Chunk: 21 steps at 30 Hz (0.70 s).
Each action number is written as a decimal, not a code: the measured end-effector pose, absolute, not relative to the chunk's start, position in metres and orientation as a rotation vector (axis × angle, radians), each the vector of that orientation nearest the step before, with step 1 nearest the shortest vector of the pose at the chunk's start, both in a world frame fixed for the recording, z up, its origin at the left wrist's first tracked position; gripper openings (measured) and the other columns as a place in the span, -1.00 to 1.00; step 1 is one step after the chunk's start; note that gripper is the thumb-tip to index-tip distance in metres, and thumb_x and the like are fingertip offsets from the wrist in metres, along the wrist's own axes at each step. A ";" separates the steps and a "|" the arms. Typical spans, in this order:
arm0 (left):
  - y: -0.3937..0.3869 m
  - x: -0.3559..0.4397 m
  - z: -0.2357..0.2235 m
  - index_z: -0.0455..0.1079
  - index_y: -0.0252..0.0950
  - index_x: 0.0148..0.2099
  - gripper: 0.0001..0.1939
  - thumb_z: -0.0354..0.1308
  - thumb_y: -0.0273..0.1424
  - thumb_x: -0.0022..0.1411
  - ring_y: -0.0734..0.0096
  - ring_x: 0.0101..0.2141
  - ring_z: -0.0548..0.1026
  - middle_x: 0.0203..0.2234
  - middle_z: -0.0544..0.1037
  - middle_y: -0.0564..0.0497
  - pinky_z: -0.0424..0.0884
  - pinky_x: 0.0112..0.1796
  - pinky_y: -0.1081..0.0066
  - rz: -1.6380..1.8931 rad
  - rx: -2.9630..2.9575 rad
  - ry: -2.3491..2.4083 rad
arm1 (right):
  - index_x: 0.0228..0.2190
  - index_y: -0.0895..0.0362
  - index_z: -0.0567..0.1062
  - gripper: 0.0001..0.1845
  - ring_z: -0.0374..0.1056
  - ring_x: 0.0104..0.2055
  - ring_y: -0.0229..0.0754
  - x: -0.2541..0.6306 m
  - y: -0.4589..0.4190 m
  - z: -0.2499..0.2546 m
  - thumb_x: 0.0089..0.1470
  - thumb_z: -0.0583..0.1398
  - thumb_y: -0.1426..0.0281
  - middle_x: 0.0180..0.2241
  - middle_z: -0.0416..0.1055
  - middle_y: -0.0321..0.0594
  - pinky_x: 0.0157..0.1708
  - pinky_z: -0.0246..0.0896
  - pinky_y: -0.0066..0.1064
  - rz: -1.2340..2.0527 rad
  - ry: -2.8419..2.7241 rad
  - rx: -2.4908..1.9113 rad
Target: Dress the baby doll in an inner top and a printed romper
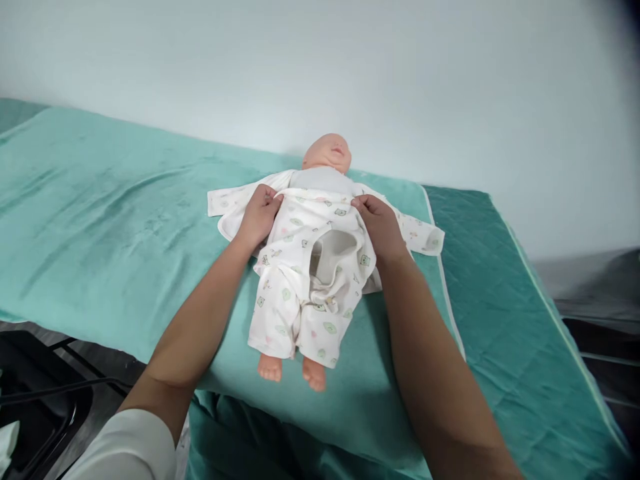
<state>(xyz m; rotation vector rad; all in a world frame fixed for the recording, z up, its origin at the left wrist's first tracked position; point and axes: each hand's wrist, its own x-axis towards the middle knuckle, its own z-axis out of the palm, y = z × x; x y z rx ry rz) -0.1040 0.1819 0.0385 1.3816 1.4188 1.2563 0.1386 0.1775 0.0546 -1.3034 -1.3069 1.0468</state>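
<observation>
A baby doll point(327, 152) lies on its back, head toward the wall and bare feet toward me. White patterned baby pants point(281, 300) cover its legs and reach up over the belly, with an opening at the crotch. My left hand point(260, 215) pinches the waistband at its left end. At the other end of the waistband, my right hand point(381, 223) has its fingers closed on the cloth. Beneath the doll a matching long-sleeved baby shirt point(423, 235) lies spread, its sleeves out to both sides.
A light green sheet point(125, 220) covers the bed, over a darker quilted mattress cover point(500, 300) on the right. A white wall point(320, 73) rises behind. On the floor at the lower left stands a black chair point(43, 393).
</observation>
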 end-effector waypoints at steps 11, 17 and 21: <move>0.166 -0.106 0.048 0.20 -0.18 -0.25 -0.87 0.03 -0.34 0.41 0.25 -0.40 0.38 -0.52 0.34 0.05 0.19 -0.31 0.32 1.026 1.785 1.867 | -0.27 0.00 0.46 -0.70 0.35 -0.36 -0.19 0.173 0.155 0.054 -0.07 0.38 0.26 -0.32 0.49 -0.31 -0.39 0.24 -0.37 1.100 -1.596 -1.439; 0.165 -0.105 0.043 0.19 -0.16 -0.26 -0.86 0.03 -0.35 0.41 0.29 -0.43 0.34 -0.54 0.31 0.08 0.21 -0.30 0.34 1.226 1.535 1.868 | -0.38 0.05 0.45 -0.83 0.33 -0.39 -0.16 0.168 0.162 0.039 -0.13 0.28 0.42 -0.42 0.48 -0.29 -0.37 0.23 -0.32 0.667 -1.640 -1.756; 0.172 -0.110 0.039 0.25 -0.19 -0.32 -0.82 0.15 -0.31 0.34 0.31 -0.39 0.35 -0.50 0.41 0.06 0.23 -0.29 0.36 1.092 1.546 1.711 | -0.38 0.04 0.48 -0.80 0.39 -0.41 -0.09 0.170 0.166 0.029 -0.14 0.34 0.38 -0.43 0.54 -0.22 -0.43 0.31 -0.28 0.810 -1.634 -1.686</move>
